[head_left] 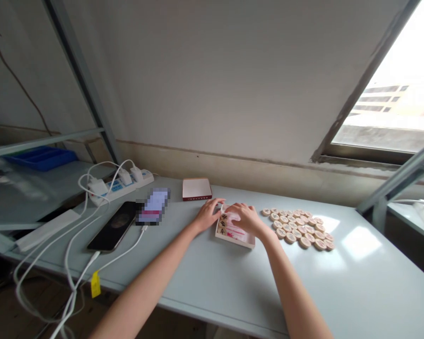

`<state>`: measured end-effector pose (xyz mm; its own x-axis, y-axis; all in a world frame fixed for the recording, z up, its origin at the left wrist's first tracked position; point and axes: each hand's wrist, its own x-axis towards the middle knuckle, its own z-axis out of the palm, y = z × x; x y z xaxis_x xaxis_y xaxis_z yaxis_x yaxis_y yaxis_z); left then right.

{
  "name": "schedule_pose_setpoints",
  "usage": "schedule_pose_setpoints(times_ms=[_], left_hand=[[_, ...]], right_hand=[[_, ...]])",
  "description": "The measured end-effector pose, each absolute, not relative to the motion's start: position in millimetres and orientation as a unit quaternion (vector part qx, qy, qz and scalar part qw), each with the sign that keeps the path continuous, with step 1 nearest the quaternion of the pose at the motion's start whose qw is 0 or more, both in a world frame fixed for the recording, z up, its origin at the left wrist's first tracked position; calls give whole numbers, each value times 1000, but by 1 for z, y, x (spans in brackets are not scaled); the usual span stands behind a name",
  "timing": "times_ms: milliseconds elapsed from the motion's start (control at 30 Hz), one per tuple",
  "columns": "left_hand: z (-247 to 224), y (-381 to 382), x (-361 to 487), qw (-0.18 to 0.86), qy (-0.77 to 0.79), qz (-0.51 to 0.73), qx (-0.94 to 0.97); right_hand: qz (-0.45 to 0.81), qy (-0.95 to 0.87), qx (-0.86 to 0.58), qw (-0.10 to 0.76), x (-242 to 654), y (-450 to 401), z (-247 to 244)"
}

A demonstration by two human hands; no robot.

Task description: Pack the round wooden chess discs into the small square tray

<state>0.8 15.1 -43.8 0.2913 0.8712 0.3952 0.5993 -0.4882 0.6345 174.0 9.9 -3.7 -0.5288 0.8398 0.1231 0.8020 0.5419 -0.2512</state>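
A shallow white box point(236, 239) with a pink-marked inside lies on the table in front of me. A column of round xiangqi pieces point(223, 223) with dark characters lines its left side. My left hand point(207, 216) holds the box at its far left corner, with thumb and fingers at the edge. Over the far part of the box is my right hand point(246, 219), its fingers curled down toward the end of the column. Whatever lies between those fingertips is hidden. To the right, many loose xiangqi pieces point(298, 227) form a flat group on the table.
A box lid point(197, 188) with a dark red side lies near the wall. Two phones, one dark point(113, 227) and one lit point(154, 206), sit at left with charging cables. Behind them is a power strip point(122, 188). Metal frame posts point(392, 183) flank the table point(212, 282).
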Motion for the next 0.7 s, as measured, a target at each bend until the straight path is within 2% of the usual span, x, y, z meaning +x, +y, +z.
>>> schedule_pose_setpoints(times_ms=[67, 233, 400, 700], left_hand=[[-44, 15, 1, 198, 480, 360, 775], [-45, 17, 2, 203, 485, 358, 772], [-45, 17, 2, 198, 481, 360, 775], [-41, 15, 2, 187, 496, 354, 770]], right_hand=[[80, -879, -457, 106, 163, 6, -8], [42, -872, -465, 149, 165, 8, -11], [25, -819, -548, 166, 198, 14, 5], [-1, -743, -668, 47, 249, 9, 8]])
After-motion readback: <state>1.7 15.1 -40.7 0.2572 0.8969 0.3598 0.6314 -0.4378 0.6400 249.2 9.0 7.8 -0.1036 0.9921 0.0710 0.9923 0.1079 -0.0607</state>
